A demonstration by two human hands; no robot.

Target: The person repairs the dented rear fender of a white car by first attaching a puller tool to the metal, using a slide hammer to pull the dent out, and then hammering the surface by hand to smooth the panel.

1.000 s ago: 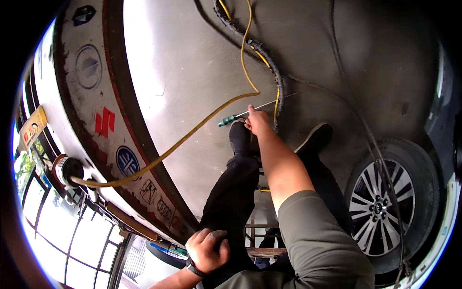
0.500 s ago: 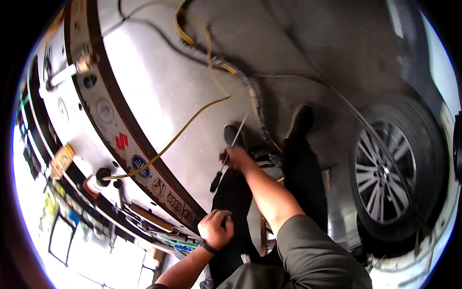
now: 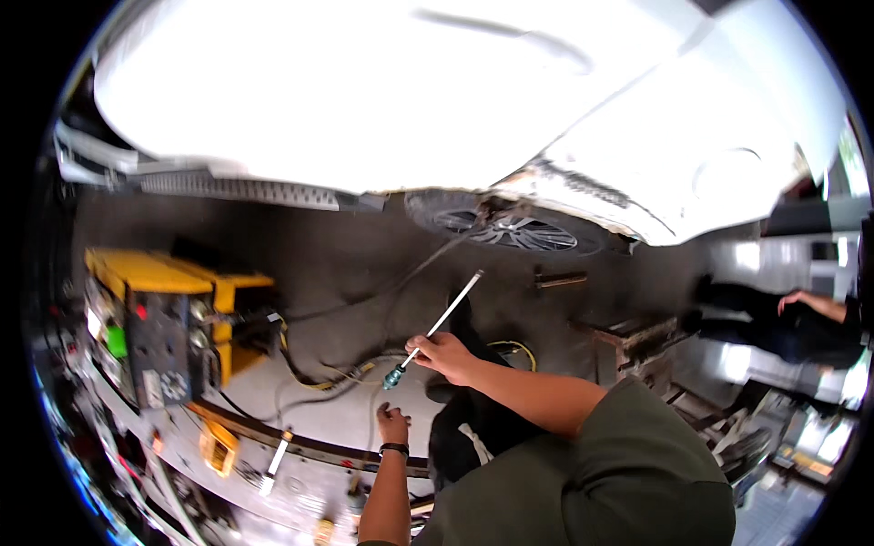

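Observation:
My right hand [image 3: 443, 355] is closed round the shaft of a long screwdriver [image 3: 455, 305], just above its teal handle. The pale shaft points up and away to the right, its tip below the car wheel [image 3: 510, 227] and apart from it. My left hand [image 3: 393, 426], with a dark band at the wrist, is below the handle and apart from it. Its fingers are loosely bent and slightly apart, with nothing visible in them.
A white car [image 3: 364, 100] spans the far side. Left stands a yellow and black machine [image 3: 173, 318] with cables [image 3: 319, 391] along the floor. A bench [image 3: 300, 496] curves along the lower left. A wooden-handled tool [image 3: 560, 280] lies near the wheel; a worn stand [image 3: 628, 337] and another person [image 3: 783, 318] are at right.
My view has swung round from the floor and bench to the white car. The screwdriver stays in my right hand, its shaft tilted further right. My left hand has lifted off my leg.

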